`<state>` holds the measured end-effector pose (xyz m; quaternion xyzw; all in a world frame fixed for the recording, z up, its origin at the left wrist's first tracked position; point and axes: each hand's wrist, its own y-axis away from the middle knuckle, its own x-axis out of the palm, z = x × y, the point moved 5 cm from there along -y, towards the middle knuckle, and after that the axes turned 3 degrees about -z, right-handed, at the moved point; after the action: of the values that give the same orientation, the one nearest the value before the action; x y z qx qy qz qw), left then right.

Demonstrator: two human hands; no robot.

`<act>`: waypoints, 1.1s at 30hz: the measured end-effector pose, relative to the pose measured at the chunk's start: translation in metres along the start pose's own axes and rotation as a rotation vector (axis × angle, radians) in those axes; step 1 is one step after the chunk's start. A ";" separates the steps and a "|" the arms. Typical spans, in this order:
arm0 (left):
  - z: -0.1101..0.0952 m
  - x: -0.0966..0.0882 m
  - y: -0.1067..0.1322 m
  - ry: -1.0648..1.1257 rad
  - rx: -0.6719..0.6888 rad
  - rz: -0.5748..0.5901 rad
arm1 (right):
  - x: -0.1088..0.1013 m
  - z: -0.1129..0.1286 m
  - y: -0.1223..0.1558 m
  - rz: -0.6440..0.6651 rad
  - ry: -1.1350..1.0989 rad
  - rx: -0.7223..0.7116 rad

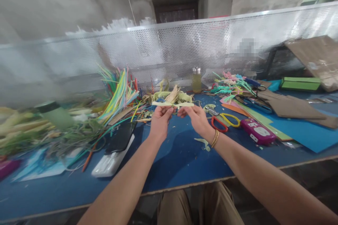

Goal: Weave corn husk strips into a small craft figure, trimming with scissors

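A narrow, pale green strip, seemingly corn husk (185,104), is stretched level above the blue table. My left hand (161,117) pinches it near its middle between thumb and fingers. On the other side, the fingers of my right hand (195,116) are closed on the same strip, a short gap away from the left. Just behind both hands lies a heap of dry and greenish husks (175,95). A scrap of husk (203,143) rests on the table below my right wrist. Scissors (218,119) with red and yellow handles lie right of my right hand.
Left stand bundled colourful pipe cleaners (118,93), a black phone (120,139) on a white pack (112,163), and blurred greenery. A bottle (196,80) stands behind. At right are a purple box (257,132), coloured paper, cardboard (295,109) and a green box (300,83). A perforated metal screen (132,47) backs the table.
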<state>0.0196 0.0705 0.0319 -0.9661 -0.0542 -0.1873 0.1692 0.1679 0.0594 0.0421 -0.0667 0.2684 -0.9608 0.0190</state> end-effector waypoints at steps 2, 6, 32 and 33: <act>-0.001 0.000 -0.001 -0.058 0.063 0.013 | -0.001 -0.005 -0.001 -0.024 -0.145 0.152; -0.006 0.001 -0.003 -0.119 0.143 0.054 | -0.004 -0.007 -0.002 0.001 -0.305 0.463; -0.004 0.001 -0.001 -0.223 0.041 0.107 | -0.002 0.042 0.003 0.112 0.899 -0.547; -0.003 0.002 -0.001 -0.219 0.036 0.118 | -0.002 0.042 0.003 0.102 0.910 -0.539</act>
<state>0.0200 0.0705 0.0356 -0.9791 -0.0189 -0.0693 0.1900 0.1757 0.0359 0.0761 0.3677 0.4897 -0.7874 -0.0707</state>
